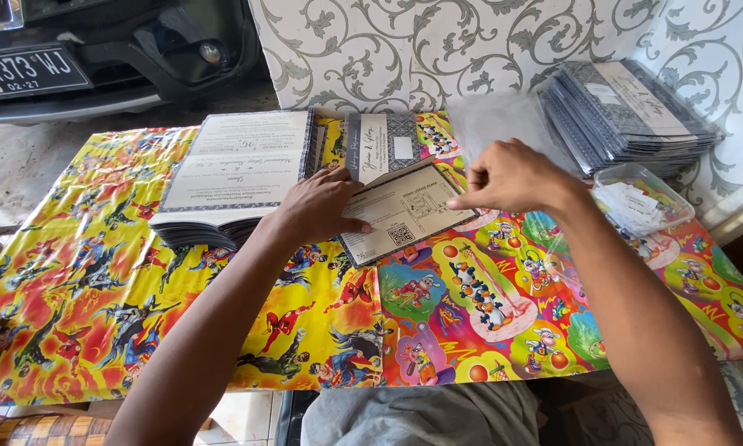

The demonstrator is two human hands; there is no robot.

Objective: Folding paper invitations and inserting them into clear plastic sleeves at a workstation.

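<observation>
Gripping a grey-bordered card [404, 213] at its near left edge, the left hand [318, 206] is seen with its fingers curled over the paper, while the right hand [508, 175] is closed in a pinch at the card's far right corner. The card is held tilted just above a table covered by a bright cartoon-printed cloth [223, 330], near the middle of its far half. Beside the left hand, a thick stack of open cards [235, 177] is shown resting on the cloth, partly under the wrist. A single patterned card [380, 142] lies just behind the held one. A clear plastic sleeve [504, 124] is visible behind the right hand, though whether it is touched cannot be told. Further right, a pile of sleeved dark cards [628, 111] is stacked against the scroll-patterned wall [438, 49], and a clear plastic tub [640, 198] holding white slips sits near the right forearm.
</observation>
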